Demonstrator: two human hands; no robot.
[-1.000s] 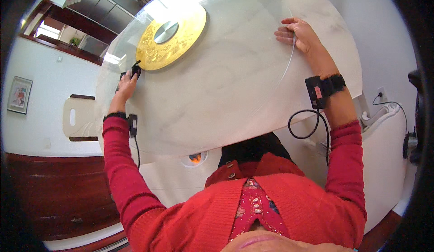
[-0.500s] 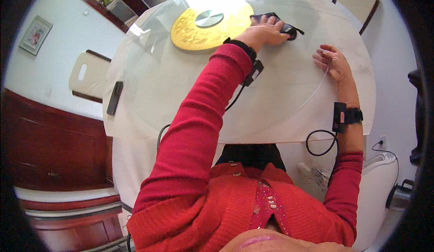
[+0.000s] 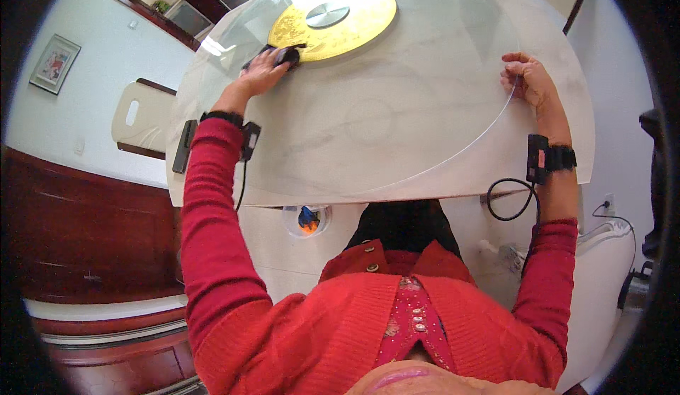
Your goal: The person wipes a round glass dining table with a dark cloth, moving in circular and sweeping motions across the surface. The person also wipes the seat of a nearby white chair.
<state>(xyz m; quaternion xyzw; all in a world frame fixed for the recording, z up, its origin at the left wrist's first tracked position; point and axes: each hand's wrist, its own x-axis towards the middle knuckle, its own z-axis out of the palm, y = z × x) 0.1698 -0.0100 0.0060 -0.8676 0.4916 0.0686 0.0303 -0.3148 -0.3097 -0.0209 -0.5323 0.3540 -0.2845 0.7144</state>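
Note:
A round glass turntable (image 3: 397, 140) lies over the pale marble-patterned table (image 3: 577, 140). At its left part, my left hand (image 3: 263, 73) presses down on a dark cloth (image 3: 289, 56), fingers bent over it. The cloth lies by the lower left edge of a gold disc (image 3: 354, 32) with a silver round centre (image 3: 328, 15). On the right, my right hand (image 3: 528, 80) is closed at the rim of the glass, thumb and fingers around the edge. Both wrists carry black strapped devices with cables.
A black oblong object (image 3: 185, 146) lies at the table's left edge. Cream chairs (image 3: 142, 117) stand around the table. Below its front edge, a clear container (image 3: 306, 221) holds blue and orange things. A white appliance or seat (image 3: 602, 260) stands at the right.
My left hand has swept left with the dark cloth, from right of the gold disc to its lower left side. My right hand stays at the glass rim, shifted slightly right.

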